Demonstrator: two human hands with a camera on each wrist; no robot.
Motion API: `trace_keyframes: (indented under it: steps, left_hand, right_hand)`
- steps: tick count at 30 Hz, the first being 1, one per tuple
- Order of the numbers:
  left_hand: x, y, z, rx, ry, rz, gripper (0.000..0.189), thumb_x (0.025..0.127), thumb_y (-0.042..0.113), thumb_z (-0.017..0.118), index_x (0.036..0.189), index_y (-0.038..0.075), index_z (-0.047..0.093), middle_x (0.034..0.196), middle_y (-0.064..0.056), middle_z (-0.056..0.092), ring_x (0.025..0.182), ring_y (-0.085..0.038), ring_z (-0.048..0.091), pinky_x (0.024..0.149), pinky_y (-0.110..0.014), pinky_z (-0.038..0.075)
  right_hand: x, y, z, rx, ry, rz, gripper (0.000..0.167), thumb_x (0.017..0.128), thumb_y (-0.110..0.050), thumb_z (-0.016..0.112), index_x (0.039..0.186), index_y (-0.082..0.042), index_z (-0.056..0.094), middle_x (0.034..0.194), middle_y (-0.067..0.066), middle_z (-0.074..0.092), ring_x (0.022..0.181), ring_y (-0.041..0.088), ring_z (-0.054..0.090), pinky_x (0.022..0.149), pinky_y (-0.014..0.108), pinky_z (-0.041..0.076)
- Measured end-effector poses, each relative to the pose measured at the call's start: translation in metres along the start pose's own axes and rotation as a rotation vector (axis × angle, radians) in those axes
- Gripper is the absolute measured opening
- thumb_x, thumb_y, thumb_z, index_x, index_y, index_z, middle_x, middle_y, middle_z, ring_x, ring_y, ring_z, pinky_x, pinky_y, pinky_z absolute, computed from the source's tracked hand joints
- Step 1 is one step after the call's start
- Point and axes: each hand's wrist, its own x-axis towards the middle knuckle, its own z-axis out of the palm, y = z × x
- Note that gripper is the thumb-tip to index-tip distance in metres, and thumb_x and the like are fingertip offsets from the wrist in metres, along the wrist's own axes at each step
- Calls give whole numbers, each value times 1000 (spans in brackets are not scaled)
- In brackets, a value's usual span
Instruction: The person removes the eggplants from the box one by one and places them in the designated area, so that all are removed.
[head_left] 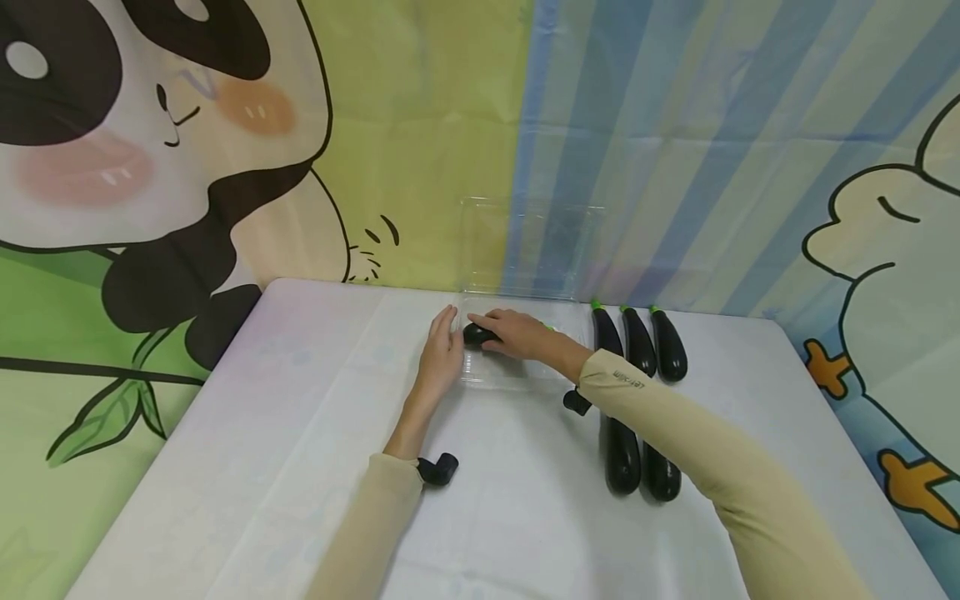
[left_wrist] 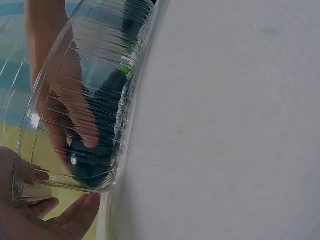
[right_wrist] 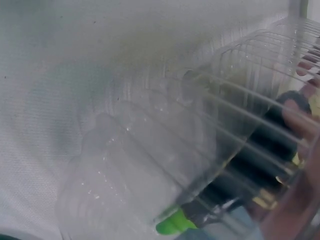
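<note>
A clear plastic clamshell box (head_left: 517, 379) lies at the table's far side, its lid (head_left: 532, 250) standing up against the backdrop. Inside the box, my right hand (head_left: 517, 332) grips a dark eggplant (head_left: 477, 335) from above, fingers round its blunt end. The eggplant's green stem (right_wrist: 175, 223) points right in the head view; the right forearm partly hides that side. My left hand (head_left: 441, 354) rests against the box's left end with fairly straight fingers. In the left wrist view, the fingertips (left_wrist: 90, 202) touch the outside of the box's corner.
Right of the box lie several more eggplants, one row at the back (head_left: 670, 346) and others nearer (head_left: 622, 458), partly under the right sleeve (head_left: 675, 425). A white cloth covers the table (head_left: 300, 433). A printed curtain (head_left: 427, 142) hangs directly behind it.
</note>
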Motion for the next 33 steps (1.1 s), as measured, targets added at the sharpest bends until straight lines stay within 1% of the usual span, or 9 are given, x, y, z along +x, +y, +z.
trace_keyframes:
  steps: [7, 12, 16, 19, 22, 24, 26, 29, 33]
  left_hand:
    - [0, -1, 2, 8, 14, 4, 49, 101, 16, 35, 149, 4, 33, 159, -9, 28, 146, -32, 30, 118, -54, 30]
    - [-1, -4, 3, 1, -5, -6, 50, 103, 17, 35, 151, 6, 31, 161, -7, 25, 147, -30, 27, 120, -52, 28]
    - [0, -3, 3, -2, 1, 4, 50, 103, 17, 36, 151, 6, 32, 160, -7, 26, 148, -29, 26, 121, -50, 26]
    - [1, -2, 2, -9, 10, 12, 49, 102, 17, 37, 150, 6, 32, 160, -8, 27, 148, -29, 27, 121, -49, 25]
    - [2, -2, 2, -9, 14, 17, 49, 102, 17, 37, 150, 6, 33, 160, -8, 27, 147, -29, 27, 122, -49, 25]
    - [2, -2, 2, -4, 15, 18, 49, 102, 17, 37, 150, 6, 33, 160, -8, 27, 147, -29, 27, 122, -49, 25]
    - [1, -3, 2, -2, 18, 16, 49, 102, 17, 37, 150, 6, 33, 160, -8, 28, 147, -29, 28, 122, -48, 25]
    - [1, -2, 3, 5, 21, 14, 49, 102, 16, 37, 150, 5, 33, 160, -8, 28, 147, -30, 29, 121, -48, 25]
    - [1, -2, 2, 2, 29, 19, 49, 102, 15, 38, 149, 4, 34, 159, -9, 29, 147, -29, 28, 122, -48, 25]
  right_hand:
    - [2, 2, 4, 4, 8, 6, 59, 98, -27, 57, 151, -15, 35, 136, 17, 56, 122, 33, 57, 103, 47, 48]
    - [2, 3, 8, -10, -10, 22, 57, 99, -26, 55, 151, -15, 35, 136, 17, 56, 123, 34, 56, 102, 48, 48]
    - [-1, 4, 1, -2, -42, 37, 56, 99, -26, 54, 151, -15, 36, 135, 17, 56, 121, 34, 57, 101, 48, 49]
    - [-9, 7, -9, 9, -35, 38, 55, 99, -26, 55, 150, -15, 37, 133, 17, 57, 118, 34, 58, 98, 48, 50]
    - [-22, 8, -20, 26, 9, 13, 55, 98, -24, 56, 149, -13, 39, 129, 18, 59, 115, 34, 59, 95, 48, 51]
    - [-33, 6, -26, 2, 48, -32, 55, 97, -22, 58, 148, -12, 40, 127, 18, 60, 112, 34, 61, 94, 47, 52]
    - [-46, 2, -31, -47, 94, -92, 54, 96, -21, 60, 147, -12, 43, 124, 17, 62, 110, 33, 62, 94, 47, 53]
    - [-65, -6, -35, -180, 190, -183, 54, 94, -21, 63, 144, -14, 46, 121, 14, 64, 110, 31, 62, 95, 46, 53]
    - [-87, -16, -38, -322, 305, -248, 56, 91, -23, 67, 143, -17, 47, 121, 11, 62, 112, 28, 60, 97, 45, 52]
